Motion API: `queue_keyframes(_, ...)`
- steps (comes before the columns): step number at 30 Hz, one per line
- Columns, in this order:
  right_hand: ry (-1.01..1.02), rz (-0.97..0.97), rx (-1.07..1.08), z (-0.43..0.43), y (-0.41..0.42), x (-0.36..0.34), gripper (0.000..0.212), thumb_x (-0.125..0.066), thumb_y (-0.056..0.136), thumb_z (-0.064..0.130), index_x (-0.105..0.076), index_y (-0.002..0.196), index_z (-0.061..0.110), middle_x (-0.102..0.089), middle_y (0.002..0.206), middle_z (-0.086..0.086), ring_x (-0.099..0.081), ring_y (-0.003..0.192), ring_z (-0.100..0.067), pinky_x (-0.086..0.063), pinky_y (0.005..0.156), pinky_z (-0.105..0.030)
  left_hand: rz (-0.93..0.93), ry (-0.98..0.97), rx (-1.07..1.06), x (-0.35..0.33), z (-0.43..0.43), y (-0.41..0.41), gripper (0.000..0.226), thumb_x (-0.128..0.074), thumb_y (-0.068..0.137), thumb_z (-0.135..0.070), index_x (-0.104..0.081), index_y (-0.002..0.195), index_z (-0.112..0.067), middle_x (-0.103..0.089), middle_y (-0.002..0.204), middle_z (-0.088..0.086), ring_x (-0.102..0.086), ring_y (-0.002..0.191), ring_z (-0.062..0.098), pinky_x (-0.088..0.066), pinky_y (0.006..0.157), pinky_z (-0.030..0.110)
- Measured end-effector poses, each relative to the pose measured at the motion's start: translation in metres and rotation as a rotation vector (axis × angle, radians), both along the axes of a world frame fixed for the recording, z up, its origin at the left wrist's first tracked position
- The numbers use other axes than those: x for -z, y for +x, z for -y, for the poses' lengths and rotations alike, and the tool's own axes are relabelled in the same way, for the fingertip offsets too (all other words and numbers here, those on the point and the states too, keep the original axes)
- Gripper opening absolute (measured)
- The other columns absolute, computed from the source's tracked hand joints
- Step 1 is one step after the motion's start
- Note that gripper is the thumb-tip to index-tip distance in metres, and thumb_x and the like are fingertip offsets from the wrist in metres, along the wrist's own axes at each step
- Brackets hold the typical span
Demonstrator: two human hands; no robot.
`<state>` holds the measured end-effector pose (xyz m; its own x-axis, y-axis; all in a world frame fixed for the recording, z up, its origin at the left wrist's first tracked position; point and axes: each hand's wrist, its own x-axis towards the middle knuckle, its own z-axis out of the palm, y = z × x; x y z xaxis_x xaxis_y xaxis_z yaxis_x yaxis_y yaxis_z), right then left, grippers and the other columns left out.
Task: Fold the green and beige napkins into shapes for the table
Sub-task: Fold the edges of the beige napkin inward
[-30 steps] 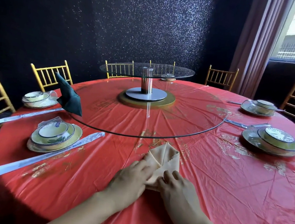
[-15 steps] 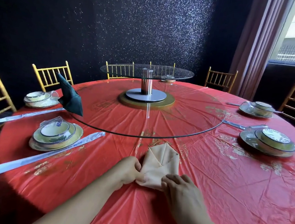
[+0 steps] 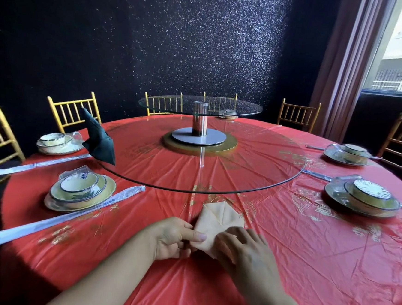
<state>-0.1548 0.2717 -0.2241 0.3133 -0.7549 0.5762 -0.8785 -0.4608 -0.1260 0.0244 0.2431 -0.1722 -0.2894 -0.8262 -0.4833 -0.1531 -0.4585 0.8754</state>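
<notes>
A beige napkin (image 3: 219,217), folded into a pointed packet, lies on the red tablecloth (image 3: 307,257) near the front edge. My left hand (image 3: 174,239) pinches its lower left corner between thumb and fingers. My right hand (image 3: 243,249) covers the napkin's lower right side, fingers curled over the cloth; whether they grip it is hidden. A dark green napkin (image 3: 98,139), folded into a standing pointed shape, sits on the left rim of the glass turntable (image 3: 289,181).
Wrapped bowl-and-plate sets stand at the left (image 3: 80,192), far left (image 3: 56,142) and right (image 3: 362,198). Wrapped chopsticks (image 3: 62,216) lie beside the left sets. A small raised glass tier (image 3: 200,104) stands on a steel post. Gold chairs (image 3: 73,108) ring the table.
My left hand has shifted from lying over the napkin to pinching its lower left corner. My right hand has moved up over the lower right side. The napkin's bottom has narrowed.
</notes>
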Motion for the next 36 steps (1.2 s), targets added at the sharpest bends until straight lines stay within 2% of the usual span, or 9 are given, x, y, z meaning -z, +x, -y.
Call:
queue_keyframes(5,-0.081,0.073,-0.109,0.003,0.012,-0.005,0.033,-0.038,0.091,0.049,-0.063,0.083,0.028,-0.061,0.082,0.011,-0.058,0.073,-0.011,-0.051,0.061,-0.028,-0.125,0.016,-0.068,0.002,-0.006,-0.01,0.018,-0.061,0.085,-0.006,-0.051,0.073,-0.014,-0.056,0.05,-0.003,-0.049,0.043,0.003,-0.035,0.038,0.013)
queue_keyframes(13,-0.278,-0.045,0.006,0.005,0.012,0.004,0.022,-0.051,0.082,0.04,-0.064,0.07,0.027,-0.061,0.065,0.009,-0.057,0.057,-0.01,-0.044,0.048,-0.022,-0.135,-0.028,-0.053,0.005,-0.011,-0.007,0.019,-0.053,0.091,-0.012,-0.054,0.073,-0.009,-0.062,0.056,0.001,-0.06,0.05,0.01,-0.045,0.046,0.017)
queue_keyframes(18,-0.292,-0.095,0.012,0.007,0.015,0.002,0.023,-0.05,0.08,0.041,-0.062,0.066,0.027,-0.058,0.062,0.009,-0.056,0.056,-0.009,-0.043,0.046,-0.022,-0.074,-0.015,-0.088,0.006,-0.013,-0.01,0.021,-0.057,0.089,-0.011,-0.052,0.069,-0.012,-0.058,0.05,-0.002,-0.048,0.038,0.005,-0.031,0.033,0.013)
queue_keyframes(20,-0.314,-0.13,0.015,0.008,0.016,-0.001,0.015,-0.06,0.073,0.035,-0.058,0.062,0.025,-0.056,0.06,0.008,-0.056,0.052,-0.011,-0.043,0.043,-0.022,-0.079,-0.012,-0.107,0.006,-0.013,-0.011,0.022,-0.058,0.088,-0.013,-0.051,0.068,-0.013,-0.057,0.051,-0.002,-0.045,0.036,0.005,-0.028,0.032,0.013)
queue_keyframes(24,-0.299,-0.126,0.014,0.009,0.017,-0.003,0.028,-0.083,0.055,0.028,-0.056,0.058,0.022,-0.054,0.056,0.007,-0.055,0.048,-0.012,-0.04,0.039,-0.021,-0.072,-0.04,-0.063,0.006,-0.016,-0.013,0.017,-0.058,0.089,-0.021,-0.054,0.075,-0.012,-0.062,0.056,-0.001,-0.053,0.043,0.007,-0.034,0.038,0.016)
queue_keyframes(28,-0.223,-0.078,-0.007,0.01,0.017,0.004,0.013,-0.064,0.069,0.034,-0.059,0.061,0.024,-0.056,0.061,0.008,-0.055,0.053,-0.01,-0.043,0.044,-0.021,-0.016,-0.078,-0.069,0.01,-0.017,-0.014,0.016,-0.062,0.086,-0.01,-0.052,0.073,-0.01,-0.063,0.057,0.002,-0.055,0.041,0.006,-0.036,0.037,0.015)
queue_keyframes(30,-0.12,-0.044,-0.087,0.01,0.009,0.006,0.019,-0.05,0.079,0.038,-0.063,0.071,0.027,-0.059,0.071,0.01,-0.057,0.062,-0.01,-0.048,0.053,-0.022,-0.008,-0.099,-0.099,0.011,-0.017,-0.015,0.016,-0.062,0.085,-0.004,-0.051,0.073,-0.008,-0.061,0.059,0.005,-0.055,0.038,0.006,-0.036,0.035,0.015)
queue_keyframes(34,0.035,0.138,-0.171,0.006,-0.016,0.006,0.022,-0.047,0.083,0.038,-0.067,0.082,0.029,-0.062,0.09,0.01,-0.058,0.08,-0.007,-0.045,0.073,-0.017,0.039,-0.204,-0.148,0.013,-0.019,-0.019,0.015,-0.058,0.086,0.004,-0.048,0.077,-0.005,-0.054,0.062,0.01,-0.054,0.036,0.007,-0.042,0.035,0.017)
queue_keyframes(36,0.072,0.244,-0.149,0.007,-0.026,0.009,0.026,-0.046,0.083,0.04,-0.069,0.084,0.029,-0.065,0.09,0.009,-0.061,0.08,-0.008,-0.04,0.074,-0.012,0.083,-0.253,-0.153,0.013,-0.02,-0.023,0.013,-0.056,0.087,0.002,-0.046,0.082,-0.004,-0.054,0.062,0.01,-0.053,0.035,0.006,-0.043,0.036,0.017)
